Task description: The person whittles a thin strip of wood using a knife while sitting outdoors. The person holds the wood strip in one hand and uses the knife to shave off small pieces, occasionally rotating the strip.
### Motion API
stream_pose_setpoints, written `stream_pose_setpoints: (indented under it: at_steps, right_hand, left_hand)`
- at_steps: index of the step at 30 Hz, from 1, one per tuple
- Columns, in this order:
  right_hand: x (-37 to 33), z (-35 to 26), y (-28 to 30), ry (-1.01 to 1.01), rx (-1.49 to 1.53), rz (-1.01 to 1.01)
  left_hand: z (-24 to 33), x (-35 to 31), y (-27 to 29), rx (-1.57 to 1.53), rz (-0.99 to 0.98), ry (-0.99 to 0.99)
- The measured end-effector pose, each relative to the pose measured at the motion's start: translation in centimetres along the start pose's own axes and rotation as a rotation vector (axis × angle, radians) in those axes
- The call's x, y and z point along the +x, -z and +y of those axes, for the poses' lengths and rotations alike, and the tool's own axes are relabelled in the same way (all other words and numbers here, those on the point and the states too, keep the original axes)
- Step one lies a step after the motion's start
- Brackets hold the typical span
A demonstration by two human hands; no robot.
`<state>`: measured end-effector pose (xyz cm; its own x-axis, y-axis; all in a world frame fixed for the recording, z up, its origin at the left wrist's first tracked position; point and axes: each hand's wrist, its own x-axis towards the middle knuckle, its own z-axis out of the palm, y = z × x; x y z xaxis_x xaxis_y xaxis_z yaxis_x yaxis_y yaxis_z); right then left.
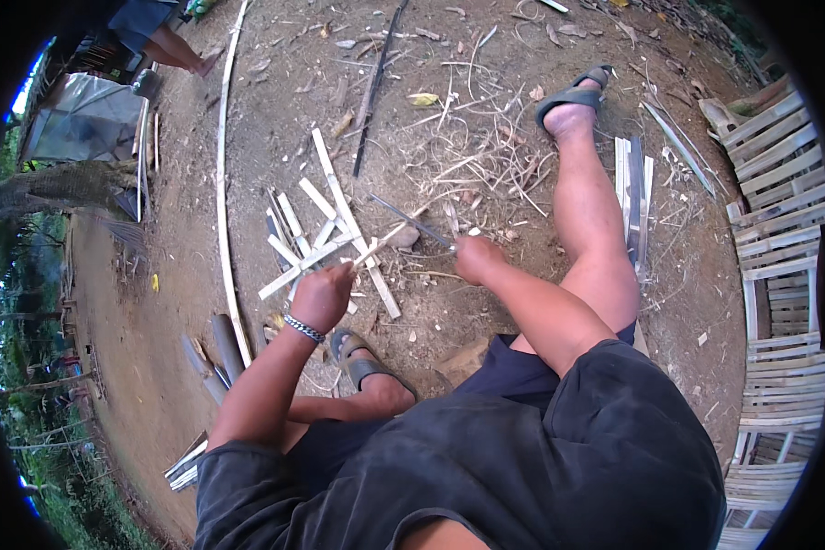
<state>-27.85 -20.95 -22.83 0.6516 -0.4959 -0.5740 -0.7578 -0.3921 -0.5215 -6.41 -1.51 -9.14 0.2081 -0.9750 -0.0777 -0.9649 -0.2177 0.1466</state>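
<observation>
Pale and slender, a strip [384, 244] slants forward from the person's left hand [323, 295], whose fingers clamp its near end. The right hand [479, 259] has its fingers wrapped together around the hidden handle of a knife [434, 234], whose dark blade crosses the strip, contact uncertain. Any marking on it is too small to read. Other pale pieces [339, 181] lie crisscrossed on the ground [183, 302].

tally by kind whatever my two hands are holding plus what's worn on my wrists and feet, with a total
Knife in the right hand: 1 knife, right hand
Thin strip in the left hand: 1
Bracelet: 1
Sandals: 2
Total: 5
</observation>
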Motion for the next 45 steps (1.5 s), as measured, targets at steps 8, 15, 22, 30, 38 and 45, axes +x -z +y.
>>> stream_pose_setpoints:
  at_steps: [8, 15, 22, 30, 38, 45]
  right_hand:
    - [0.8, 0.7, 0.9, -0.15, -0.032, -0.022]
    - [1.9, 3.1, 0.9, -0.206, -0.029, -0.039]
    - [1.5, 3.1, 0.0, -0.242, 0.06, -0.042]
    - [-1.0, -5.7, 0.6, 0.024, 0.131, -0.051]
    - [-0.9, -6.0, 0.8, 0.097, 0.119, -0.096]
    - [0.0, -5.4, 1.2, 0.072, 0.034, -0.128]
  left_hand:
    - [-0.6, 0.2, 0.1, -0.038, 0.069, -0.037]
    - [-1.1, 0.9, 0.6, -0.079, 0.039, 0.061]
    - [-0.6, 1.4, 0.9, -0.329, 0.014, 0.38]
    - [-0.3, 1.9, 0.6, -0.36, -0.03, 0.495]
    - [-0.4, 2.3, 1.8, -0.363, -0.009, 0.473]
    - [-1.0, 2.4, 1.3, -0.357, 0.01, 0.449]
